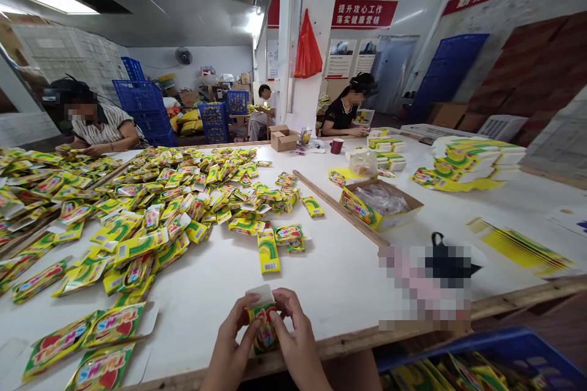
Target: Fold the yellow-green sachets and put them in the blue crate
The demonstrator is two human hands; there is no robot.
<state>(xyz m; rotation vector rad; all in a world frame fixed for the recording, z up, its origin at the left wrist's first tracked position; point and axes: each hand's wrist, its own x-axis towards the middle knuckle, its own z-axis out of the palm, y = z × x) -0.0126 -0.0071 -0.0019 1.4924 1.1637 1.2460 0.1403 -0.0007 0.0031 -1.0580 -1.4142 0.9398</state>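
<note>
Both my hands hold one small yellow-green packet (265, 325) upright at the near edge of the white table (339, 281). My left hand (232, 342) pinches its left side with thumb and fingers closed. My right hand (296, 339) grips its right side, thumb pressing near the white top flap. A single packet (268, 250) lies flat on the table just beyond my hands. A wide heap of the same packets (151, 208) covers the table's left half.
An open carton (380, 201) with a plastic bag inside stands to the right, by a long wooden strip (339, 208). Flat carton stacks (472, 162) lie far right. A blue crate (486, 366) sits below. Two people work at the far side; a third sits farther back.
</note>
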